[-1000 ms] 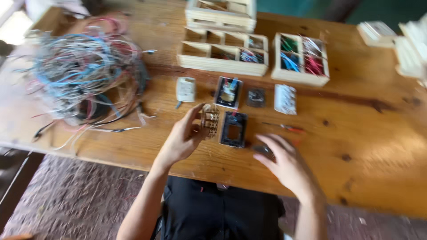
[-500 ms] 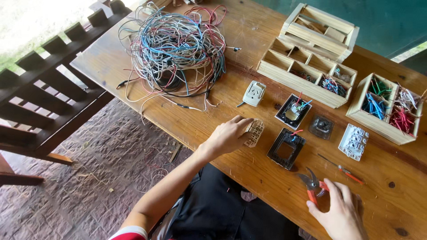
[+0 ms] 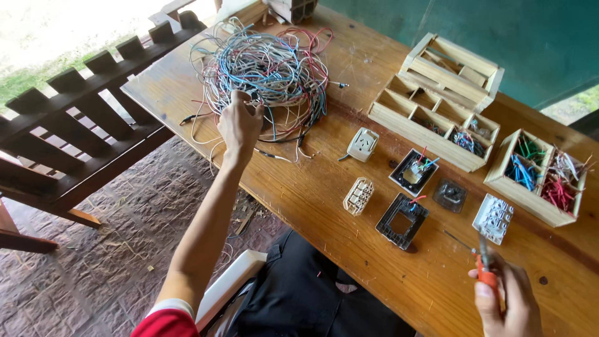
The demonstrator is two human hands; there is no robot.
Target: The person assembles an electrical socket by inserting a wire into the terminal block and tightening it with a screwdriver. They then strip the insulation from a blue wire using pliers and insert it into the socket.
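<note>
Matt scratched wooden table (image 3: 324, 206); plastic-coated wire tangle (image 3: 268, 72); rough wooden trays (image 3: 437, 100)

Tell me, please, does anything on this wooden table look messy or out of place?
Yes: the tangled pile of multicoloured wires sprawls loose, strands trailing over the wooden table edge, where the left hand reaches in.

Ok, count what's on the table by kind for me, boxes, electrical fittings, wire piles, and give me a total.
Wooden compartment boxes: 3, a long one, a slatted one, a small one
Electrical fittings: 6, white socket, beige insert, black frame, wired module, clear cover, white switch block
Tangled wire piles: 1
Total: 10
</note>
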